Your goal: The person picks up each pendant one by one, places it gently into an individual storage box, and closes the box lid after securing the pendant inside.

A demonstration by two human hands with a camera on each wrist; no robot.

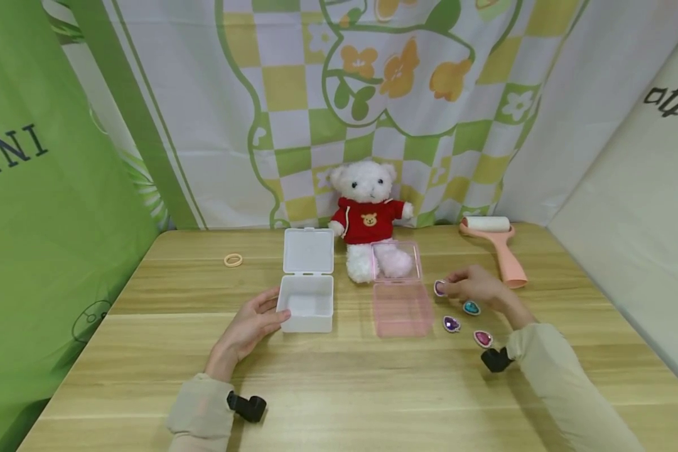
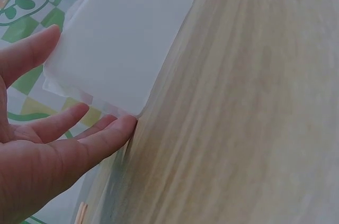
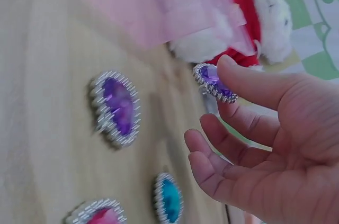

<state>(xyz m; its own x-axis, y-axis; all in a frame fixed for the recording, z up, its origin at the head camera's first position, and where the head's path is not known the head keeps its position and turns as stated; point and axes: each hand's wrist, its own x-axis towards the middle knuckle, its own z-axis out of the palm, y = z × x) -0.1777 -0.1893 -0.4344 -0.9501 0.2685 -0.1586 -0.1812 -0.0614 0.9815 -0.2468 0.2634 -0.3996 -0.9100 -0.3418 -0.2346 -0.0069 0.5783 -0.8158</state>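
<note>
My left hand (image 1: 255, 320) rests at the left side of a white plastic box (image 1: 307, 321), whose lid stands open behind it. In the left wrist view the thumb and fingertips touch the box wall (image 2: 119, 38), with the fingers fairly straight. Between thumb and index finger my right hand (image 1: 477, 285) pinches a purple gem (image 3: 213, 80) with a silvery beaded rim, held above the table. Close to that hand lie a teal gem (image 1: 471, 307), a second purple gem (image 1: 451, 324) and a pink gem (image 1: 483, 339). Just left of them sits an open pink see-through box (image 1: 402, 323).
A white teddy bear in a red hoodie (image 1: 367, 220) sits behind the boxes, its leg partly seen through the pink lid. At the back right lies a peach-handled lint roller (image 1: 503, 248). Pale orange rings (image 1: 233, 260) lie at the back left of the wooden table (image 1: 328, 389).
</note>
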